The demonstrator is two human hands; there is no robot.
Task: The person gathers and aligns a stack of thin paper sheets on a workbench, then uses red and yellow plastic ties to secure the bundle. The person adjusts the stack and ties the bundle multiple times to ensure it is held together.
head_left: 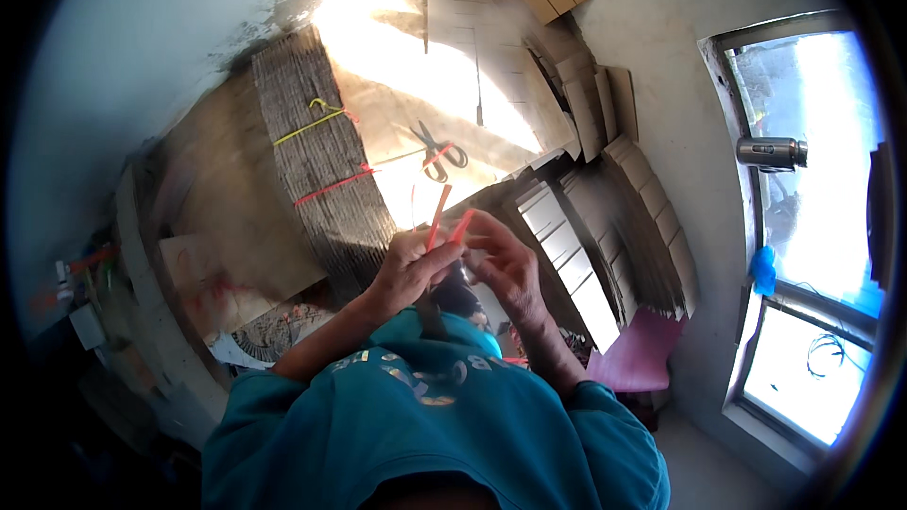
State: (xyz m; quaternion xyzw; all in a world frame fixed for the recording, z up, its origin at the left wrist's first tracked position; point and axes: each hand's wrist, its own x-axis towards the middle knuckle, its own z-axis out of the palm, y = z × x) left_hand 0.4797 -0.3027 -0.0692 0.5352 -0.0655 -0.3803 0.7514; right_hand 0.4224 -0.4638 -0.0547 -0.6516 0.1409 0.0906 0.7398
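My left hand [413, 264] is closed around a red plastic strip [438, 216], whose flat end sticks up past the fingers. Beside it, my right hand [505, 264] has its fingers bent and pinched at another red length by the left fingertips; whether both are one strip cannot be made out. Just beyond the hands, dark-handled scissors [438, 153] lie with their blades slightly apart on a cardboard-covered surface. To the left is a stack of cardboard [316, 146], edges up, bound by a yellow tie [308, 127] and a red tie [333, 186].
Slotted cardboard pieces [642, 217] stand in rows on the right, near a pink sheet [641, 351]. A window [803, 170] with a metal flask [772, 153] and a blue item [763, 270] is at far right. Bright sunlight washes out part of the far surface.
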